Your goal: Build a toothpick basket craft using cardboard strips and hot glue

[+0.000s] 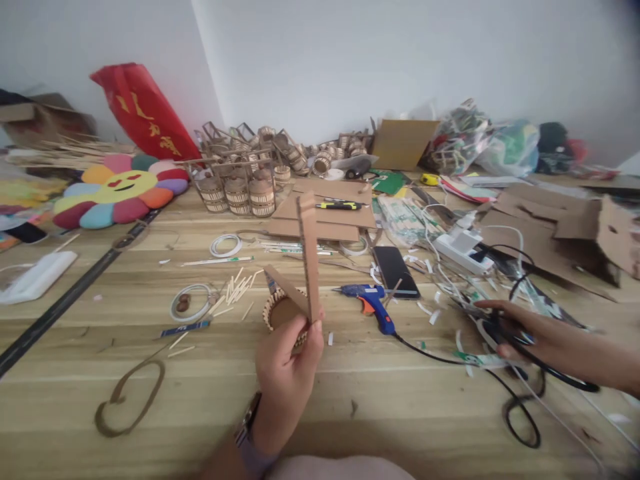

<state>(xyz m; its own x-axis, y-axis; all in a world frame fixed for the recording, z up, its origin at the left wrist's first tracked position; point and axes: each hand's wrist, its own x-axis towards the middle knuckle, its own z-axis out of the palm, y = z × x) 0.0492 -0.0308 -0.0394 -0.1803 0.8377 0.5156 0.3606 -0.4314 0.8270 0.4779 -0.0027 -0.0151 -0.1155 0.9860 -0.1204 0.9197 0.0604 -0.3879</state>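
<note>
Upright in my left hand (290, 357) is a narrow cardboard strip (309, 260), pinched at its lower end between thumb and fingers. A second cardboard flap (287, 288) slants to the left from the same grip. Just behind the hand, partly hidden, lies a small round basket (273, 312) edged with short wooden sticks. My right hand (530, 333) is at the far right, its fingers curled around a dark thing among cables and paper scraps; I cannot make out what it is. Between the hands rests a blue glue gun (370, 300), its black cord running to the right.
A black phone (397, 272) and a white power strip (463, 250) lie right of centre. Cardboard sheets with a yellow utility knife (340, 205) are behind. Finished small baskets (237, 193) stand at the back. Loose sticks (237, 290) and tape rolls (225, 245) lie left.
</note>
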